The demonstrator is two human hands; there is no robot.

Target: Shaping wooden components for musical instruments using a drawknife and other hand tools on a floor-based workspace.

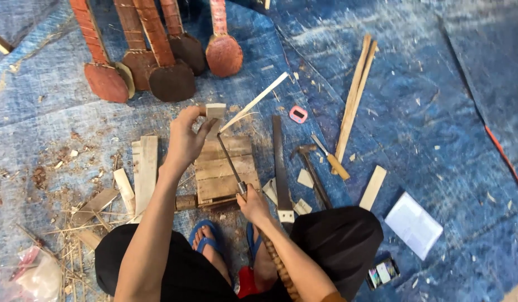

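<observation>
My left hand (185,140) grips a small pale wooden block (215,111) and holds it upright over a low slatted wooden stand (222,173). In my right hand (253,206) is the handle of a thin-bladed knife (230,162); its tip reaches up to the base of the block. A long pale wood sliver (256,102) sticks out from the block toward the upper right. My feet in blue sandals (205,237) rest just below the stand.
On the blue tarp (427,112) lie a saw blade (279,168), hammer (310,168), chisel (331,159), long sticks (354,95), wood scraps (144,170), a pink sharpener (298,114), white paper (413,223), a phone (383,273). Brown paddle-shaped wooden pieces (141,67) lie at the top.
</observation>
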